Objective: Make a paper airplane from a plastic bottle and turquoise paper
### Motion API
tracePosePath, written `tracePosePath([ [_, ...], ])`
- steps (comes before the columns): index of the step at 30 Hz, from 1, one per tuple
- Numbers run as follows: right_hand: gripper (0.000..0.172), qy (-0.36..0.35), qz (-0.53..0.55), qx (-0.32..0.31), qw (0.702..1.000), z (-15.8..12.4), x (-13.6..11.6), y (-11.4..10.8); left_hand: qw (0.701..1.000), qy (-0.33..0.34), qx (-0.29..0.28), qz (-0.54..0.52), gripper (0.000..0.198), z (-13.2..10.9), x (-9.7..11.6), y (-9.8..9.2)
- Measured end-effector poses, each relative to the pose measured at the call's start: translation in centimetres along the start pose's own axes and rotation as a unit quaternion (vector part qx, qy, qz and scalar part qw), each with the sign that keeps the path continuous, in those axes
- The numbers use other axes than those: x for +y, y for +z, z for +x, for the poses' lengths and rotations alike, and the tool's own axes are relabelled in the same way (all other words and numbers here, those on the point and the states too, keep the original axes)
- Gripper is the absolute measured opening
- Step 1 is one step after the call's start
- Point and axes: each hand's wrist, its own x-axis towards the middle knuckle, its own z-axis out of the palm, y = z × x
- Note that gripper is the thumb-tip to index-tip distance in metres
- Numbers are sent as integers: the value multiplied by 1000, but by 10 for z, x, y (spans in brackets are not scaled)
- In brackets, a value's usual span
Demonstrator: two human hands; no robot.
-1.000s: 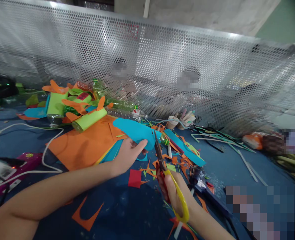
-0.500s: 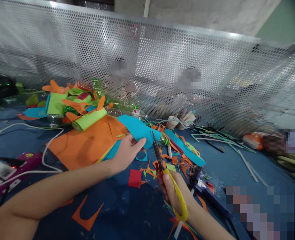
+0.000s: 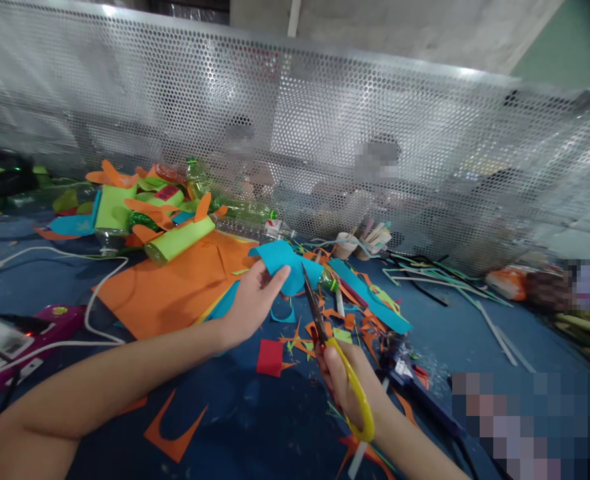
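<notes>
Between the thumb and fingers of my left hand [image 3: 255, 300] is a piece of blue paper [image 3: 279, 257], bent and raised above the scraps. My right hand [image 3: 347, 377] grips a pair of scissors [image 3: 352, 387] with yellow and red handles. Their dark blades point up and away, with the tips at the right part of the blue paper; whether they are cutting into it I cannot tell. Under my left hand lie orange paper sheets [image 3: 175, 287]. Orange and green paper scraps [image 3: 332, 313] are scattered beyond my right hand, and a red paper square [image 3: 269, 358] lies between my wrists.
Plastic bottles wrapped in green paper [image 3: 179, 240] are heaped at the back left. A purple power strip [image 3: 49, 327] with a white cable lies left. To the right rests a dark blue glue gun [image 3: 419, 387]. A perforated metal screen [image 3: 295, 133] stands behind, with people beyond it.
The blue paper has been turned and bent in my left hand, so its left end reaches less far out. My right hand and the scissors stay almost in place.
</notes>
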Motion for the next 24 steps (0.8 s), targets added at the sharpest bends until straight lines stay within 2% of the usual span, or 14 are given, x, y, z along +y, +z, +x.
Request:
tracePosePath([
  [3, 52, -5, -5, 0, 1000, 1, -1, -1, 999, 38, 0, -21, 28, 1, -2, -1],
  [11, 51, -7, -24, 22, 999, 2, -8, -3, 997, 66, -15, -24, 26, 4, -4, -3],
  [17, 60, -41, -59, -56, 996, 4, -7, -10, 995, 93, -46, -15, 24, 6, -5, -3],
  [24, 64, -55, -73, -63, 994, 3, -7, -9, 995, 73, -40, 59, 23, 1, -6, -2],
])
